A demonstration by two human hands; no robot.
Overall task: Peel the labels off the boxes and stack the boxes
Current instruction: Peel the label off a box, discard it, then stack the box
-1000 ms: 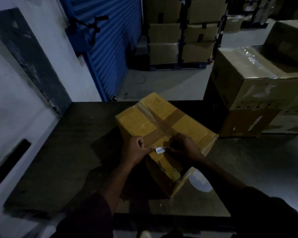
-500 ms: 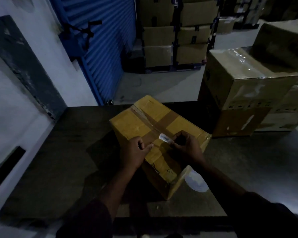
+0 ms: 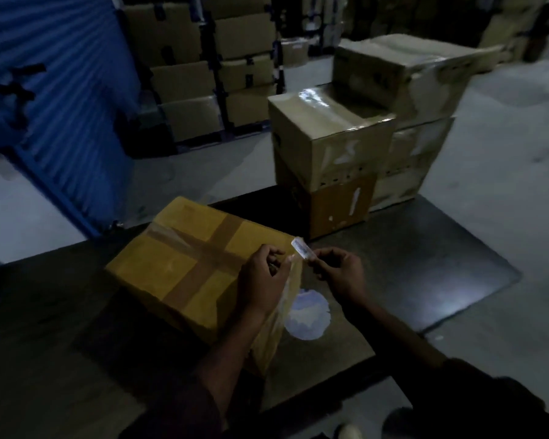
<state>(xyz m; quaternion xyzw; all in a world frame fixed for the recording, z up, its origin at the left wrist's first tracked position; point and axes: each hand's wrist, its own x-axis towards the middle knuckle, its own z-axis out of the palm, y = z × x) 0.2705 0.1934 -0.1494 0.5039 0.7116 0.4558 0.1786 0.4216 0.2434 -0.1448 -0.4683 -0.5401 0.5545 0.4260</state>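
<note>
Two bare forearms in view, no gloves, rings or watch visible. Left hand [image 3: 260, 280] and right hand [image 3: 341, 277] both uncovered. Dark sleeves [image 3: 476, 397] pushed up past the forearms, loose fabric, colour unclear in low light. Light shoe toe [image 3: 349, 432] at near edge.

The dark table [image 3: 425, 264] before me carries a yellow cardboard box [image 3: 184, 264], crossed with brown tape, lying tilted toward my near side. Just beside its right edge a pale round patch [image 3: 308, 315] lies on the tabletop. At the far right, a stack of boxes [image 3: 333, 172] stands touching the table's far edge; whether it rests upon the table cannot be told.
</note>
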